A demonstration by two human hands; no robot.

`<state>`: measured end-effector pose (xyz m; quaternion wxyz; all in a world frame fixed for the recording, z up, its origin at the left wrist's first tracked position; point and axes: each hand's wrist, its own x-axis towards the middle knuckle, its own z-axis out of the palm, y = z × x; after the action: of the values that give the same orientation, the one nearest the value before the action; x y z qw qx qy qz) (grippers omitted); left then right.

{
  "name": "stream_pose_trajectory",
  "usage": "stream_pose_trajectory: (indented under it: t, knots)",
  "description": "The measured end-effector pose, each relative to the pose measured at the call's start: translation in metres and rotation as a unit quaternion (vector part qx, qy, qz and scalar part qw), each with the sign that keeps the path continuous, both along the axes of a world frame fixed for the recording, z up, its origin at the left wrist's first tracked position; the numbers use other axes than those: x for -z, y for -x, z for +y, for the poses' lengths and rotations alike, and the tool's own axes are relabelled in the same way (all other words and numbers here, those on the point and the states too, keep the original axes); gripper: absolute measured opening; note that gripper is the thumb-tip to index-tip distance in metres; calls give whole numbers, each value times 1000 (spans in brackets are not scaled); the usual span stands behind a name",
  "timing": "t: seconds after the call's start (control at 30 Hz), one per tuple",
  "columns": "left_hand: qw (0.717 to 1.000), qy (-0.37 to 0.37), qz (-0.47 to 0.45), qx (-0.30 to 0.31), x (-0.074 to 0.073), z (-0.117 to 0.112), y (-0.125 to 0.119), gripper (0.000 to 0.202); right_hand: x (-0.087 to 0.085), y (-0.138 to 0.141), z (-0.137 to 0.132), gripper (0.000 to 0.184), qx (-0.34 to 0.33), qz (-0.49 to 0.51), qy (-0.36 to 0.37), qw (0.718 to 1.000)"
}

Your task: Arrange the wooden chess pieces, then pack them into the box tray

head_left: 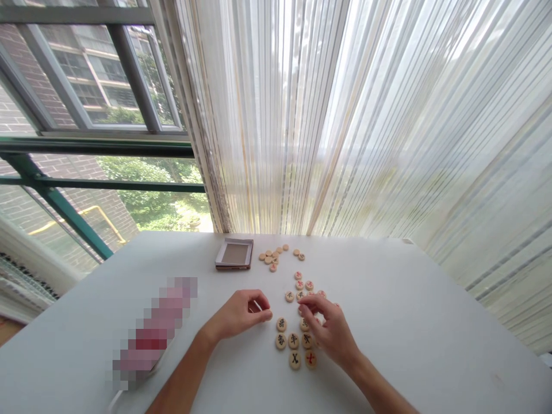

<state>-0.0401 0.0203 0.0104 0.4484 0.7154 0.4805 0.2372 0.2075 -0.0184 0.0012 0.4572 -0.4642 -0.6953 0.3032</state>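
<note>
Round wooden xiangqi pieces with black and red characters lie in loose rows on the white table. My right hand (pixel 330 322) is over the middle of the group, its thumb and fingers brought together beside a black-marked piece (pixel 301 295). It covers several pieces, and whatever is between its fingertips is hidden. My left hand (pixel 245 312) is just left of the group, its fingers curled and the thumb tip meeting them; I cannot make out what they hold. Nearest to it is a black-marked piece (pixel 281 324). Closer to me lie another black piece (pixel 294 360) and a red one (pixel 310 360).
A shallow open box (pixel 234 254) stands at the back of the table (pixel 388 287). Right of it is a loose cluster of pieces (pixel 268 260), many showing no character. A blurred-out pinkish object (pixel 153 333) lies on the left. Behind are a sheer curtain (pixel 267 115) and a window.
</note>
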Motion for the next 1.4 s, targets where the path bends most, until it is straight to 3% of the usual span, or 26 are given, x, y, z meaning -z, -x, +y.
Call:
stream_pose_trajectory:
  t: [0.4,0.97,1.17,1.33,1.4]
  knots:
    - [996,-40,85,12,7,0,-6,26,0,1,-1,13,-5,-6,-3,1000]
    - [990,-82,111,25,8,-1,-7,23,-3,-1,1,14,17,-11,-7,1000]
    - [984,-146,99,-25,11,2,-6,29,-2,-24,15,19,79,35,-16,996]
    - [967,-219,84,-95,16,11,-4,30,13,-53,41,28,192,94,-11,977]
    - [966,-225,69,-108,19,13,-3,30,20,-60,50,32,209,103,-10,972]
